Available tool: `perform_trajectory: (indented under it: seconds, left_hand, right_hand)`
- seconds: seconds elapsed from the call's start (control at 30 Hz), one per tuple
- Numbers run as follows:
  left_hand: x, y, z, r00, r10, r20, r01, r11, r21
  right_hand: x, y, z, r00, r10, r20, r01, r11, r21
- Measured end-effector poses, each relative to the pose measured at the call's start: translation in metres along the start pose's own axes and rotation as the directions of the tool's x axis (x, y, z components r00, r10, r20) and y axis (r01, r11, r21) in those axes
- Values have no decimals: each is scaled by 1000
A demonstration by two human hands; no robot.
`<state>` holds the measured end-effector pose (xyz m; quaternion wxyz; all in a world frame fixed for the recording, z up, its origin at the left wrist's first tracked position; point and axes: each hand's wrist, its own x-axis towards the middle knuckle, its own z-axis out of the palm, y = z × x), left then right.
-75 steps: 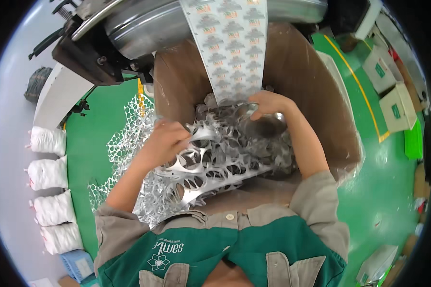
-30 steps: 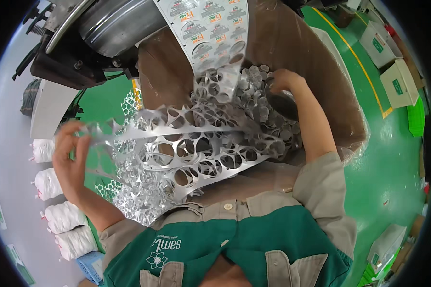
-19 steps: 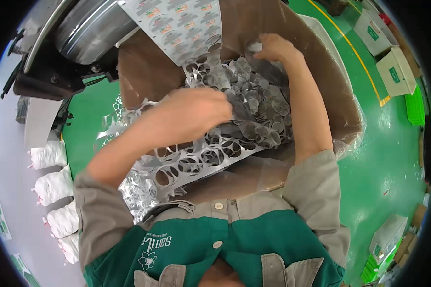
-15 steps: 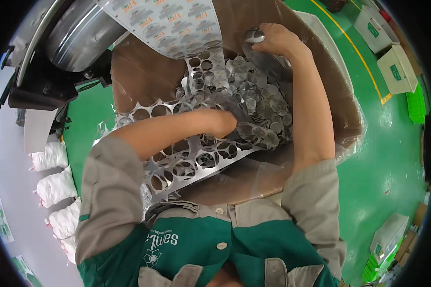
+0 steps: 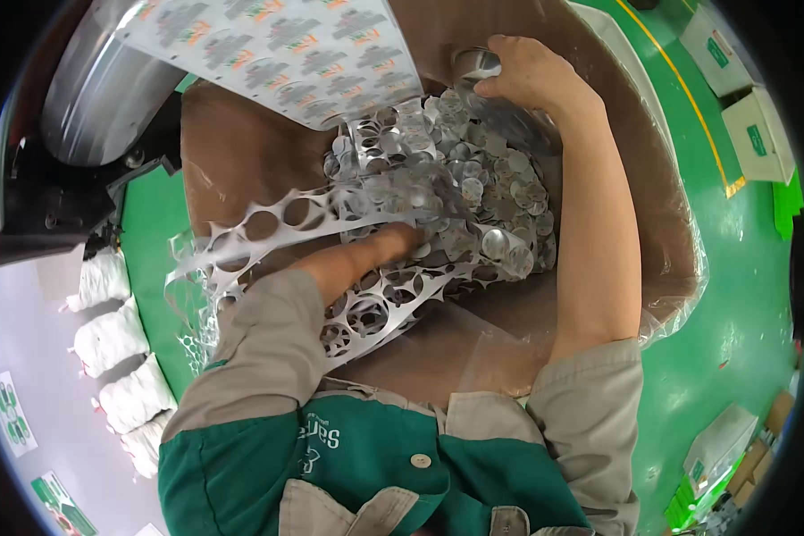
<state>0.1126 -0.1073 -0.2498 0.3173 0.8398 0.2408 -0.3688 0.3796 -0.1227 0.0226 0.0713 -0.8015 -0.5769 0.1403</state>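
In the upper right part of the box, my right hand is closed on the rim of a shiny, dark grey bowl-like container, which tilts over a heap of small round discs. My left hand reaches low into the heap, its fingers hidden among discs and scrap. Around that forearm lies a web of punched strip full of round holes; one length crosses above the wrist, another runs below it. From the top hangs a printed sheet, its punched end meeting the heap.
A large brown box with clear plastic over its edge surrounds the heap. A machine with a metal roller stands at upper left. Several white bags lie on the left, and pale crates stand on the green floor at right.
My left hand has drawn slightly left and lower, and the punched strip has lifted over its wrist. My right hand keeps its hold on the container. The whole view has shifted a little.
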Motion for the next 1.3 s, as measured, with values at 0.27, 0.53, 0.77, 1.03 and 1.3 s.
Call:
perform_trajectory:
  seconds: [0.27,0.53,0.77,1.03,1.3]
  left_hand:
    - [-171,120,-114,932,359,39,-357,900,248]
    - [-297,30,-205,575,99,-812,-289,953,-89]
    - [-281,-23,-162,346,16,-938,-487,857,-165]
    - [-296,-32,-129,639,-82,-765,-387,825,-411]
    - [-281,-37,-126,633,-145,-760,-551,605,-574]
  right_hand:
    - [-2,-15,-8,968,-216,-126,238,951,199]
    - [-65,-9,-96,829,-5,-560,557,96,825]
    - [-21,7,-25,870,165,-464,478,-511,714]
    - [-46,-21,-70,996,7,-88,25,932,361]
    - [-19,7,-33,395,-785,-477,52,-500,865]
